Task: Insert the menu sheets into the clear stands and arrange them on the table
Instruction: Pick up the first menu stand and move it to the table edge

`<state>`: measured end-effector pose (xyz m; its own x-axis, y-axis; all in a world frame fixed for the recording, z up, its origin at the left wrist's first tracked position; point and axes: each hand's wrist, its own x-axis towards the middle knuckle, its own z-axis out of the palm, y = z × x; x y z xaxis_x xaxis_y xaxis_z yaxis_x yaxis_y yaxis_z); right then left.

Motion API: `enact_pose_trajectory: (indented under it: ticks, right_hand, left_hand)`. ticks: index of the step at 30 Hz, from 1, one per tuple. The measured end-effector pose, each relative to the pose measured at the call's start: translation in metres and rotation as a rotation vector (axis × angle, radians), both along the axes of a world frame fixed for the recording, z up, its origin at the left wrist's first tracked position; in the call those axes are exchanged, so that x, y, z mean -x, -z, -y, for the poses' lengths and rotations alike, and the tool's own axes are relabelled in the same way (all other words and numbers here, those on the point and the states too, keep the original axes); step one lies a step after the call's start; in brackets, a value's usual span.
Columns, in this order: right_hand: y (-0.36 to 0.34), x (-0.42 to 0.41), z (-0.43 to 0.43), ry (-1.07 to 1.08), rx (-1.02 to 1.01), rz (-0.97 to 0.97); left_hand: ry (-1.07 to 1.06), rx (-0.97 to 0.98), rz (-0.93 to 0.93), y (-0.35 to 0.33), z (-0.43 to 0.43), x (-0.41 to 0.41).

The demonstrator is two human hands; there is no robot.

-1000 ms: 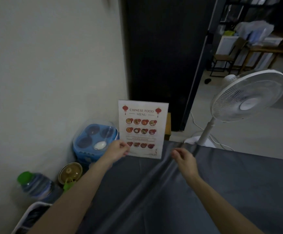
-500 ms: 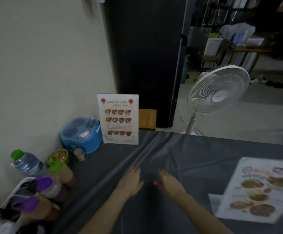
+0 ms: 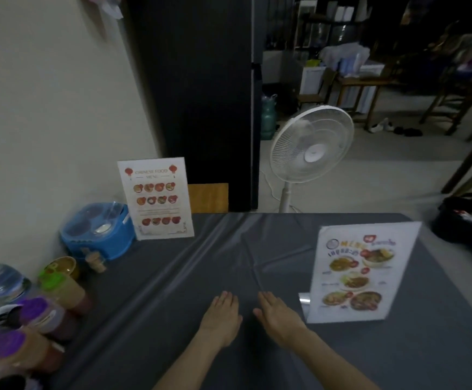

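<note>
Menu stands: Chinese menu [image 3: 156,198] upright at far-left of surface [image 3: 201,277], second menu [image 3: 358,273] near right. Left hand [image 3: 222,315], right hand [image 3: 278,316] flat, empty, side by side. Arranging seemingly done; next, perhaps squaring.

Two bare forearms, no sleeves, no watch or rings showing, left hand [image 3: 221,316] and right hand [image 3: 278,319] both ungloved, fingers unadorned.
</note>
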<state>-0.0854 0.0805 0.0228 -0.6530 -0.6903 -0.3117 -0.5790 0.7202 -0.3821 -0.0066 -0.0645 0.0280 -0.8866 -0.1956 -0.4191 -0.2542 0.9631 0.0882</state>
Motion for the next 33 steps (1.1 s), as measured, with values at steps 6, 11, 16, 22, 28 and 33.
enact_pose_trajectory:
  ticks: [6, 11, 16, 22, 28, 33]
  right_hand:
    - [-0.019, -0.008, -0.041, 0.149, 0.011, -0.004]
    - [-0.019, -0.022, -0.081, 0.319, 0.027, 0.082]
    - [-0.03, -0.031, -0.125, 0.457, 0.019, 0.139]
    - [-0.037, -0.016, -0.171, 0.559, 0.054, 0.135]
    - [-0.043, 0.016, -0.206, 0.592, 0.178, 0.138]
    - [-0.043, 0.054, -0.238, 0.617, 0.319, 0.2]
  left_hand:
    - [0.105, -0.05, -0.053, -0.009, -0.029, 0.017]
    - [0.157, -0.097, -0.084, -0.012, -0.054, 0.028]
    - [0.205, -0.127, -0.093, -0.019, -0.075, 0.035]
    - [0.203, -0.17, -0.112, -0.025, -0.097, 0.052]
    - [0.111, -0.226, -0.129, -0.032, -0.117, 0.071]
    - [-0.071, -0.355, -0.147, -0.039, -0.127, 0.085]
